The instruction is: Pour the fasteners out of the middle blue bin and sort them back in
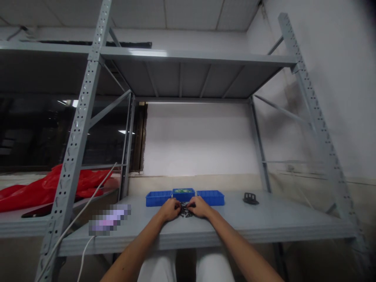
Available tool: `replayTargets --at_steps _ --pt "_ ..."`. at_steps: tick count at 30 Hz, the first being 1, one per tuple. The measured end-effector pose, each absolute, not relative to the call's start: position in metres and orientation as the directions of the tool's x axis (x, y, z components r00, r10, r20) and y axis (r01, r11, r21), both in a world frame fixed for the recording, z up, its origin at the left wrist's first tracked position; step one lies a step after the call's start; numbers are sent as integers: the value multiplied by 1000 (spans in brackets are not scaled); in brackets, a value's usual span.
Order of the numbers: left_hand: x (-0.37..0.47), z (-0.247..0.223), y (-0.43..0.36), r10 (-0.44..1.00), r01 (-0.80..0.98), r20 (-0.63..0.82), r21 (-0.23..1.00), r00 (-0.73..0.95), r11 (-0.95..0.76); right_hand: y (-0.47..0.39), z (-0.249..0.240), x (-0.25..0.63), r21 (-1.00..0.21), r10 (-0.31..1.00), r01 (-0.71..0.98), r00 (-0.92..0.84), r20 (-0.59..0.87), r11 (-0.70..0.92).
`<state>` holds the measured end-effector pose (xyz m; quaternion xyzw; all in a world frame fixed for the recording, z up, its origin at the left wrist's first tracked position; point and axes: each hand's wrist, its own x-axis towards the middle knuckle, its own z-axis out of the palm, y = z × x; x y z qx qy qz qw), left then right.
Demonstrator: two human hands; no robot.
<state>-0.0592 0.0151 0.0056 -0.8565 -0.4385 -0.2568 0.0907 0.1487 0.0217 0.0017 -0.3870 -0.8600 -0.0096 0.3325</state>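
My left hand (pixel 169 209) and my right hand (pixel 200 206) rest close together on the grey shelf-table (pixel 264 223), fingers curled over a small heap of black parts (pixel 185 211) that lies between them. Both hands touch the heap; the parts are too small and blurred to tell whether either hand grips one. Just beyond the hands stand three blue trays side by side: a left one (pixel 157 198), a smaller middle one (pixel 183 193) with something greenish in it, and a right one (pixel 210 197).
A black part (pixel 250 198) lies alone on the table at the right. A white cable (pixel 88 211) runs down at the left past a grey rack upright (pixel 76 137). Red plastic sheeting (pixel 44 188) covers the neighbouring shelf. An upper shelf (pixel 194 58) hangs overhead.
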Motion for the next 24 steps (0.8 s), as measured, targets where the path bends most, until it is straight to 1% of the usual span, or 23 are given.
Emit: replayTargets --at_steps 7,16,24 --pt "-61 5 17 710 797 514 79 481 -598 19 4 149 -222 647 659 -516 562 719" --pt "-60 7 13 736 808 505 119 451 -577 23 2 148 -196 609 640 -527 593 743" --pt "-59 7 14 756 818 473 118 452 -563 22 3 148 -200 601 620 -547 583 759"
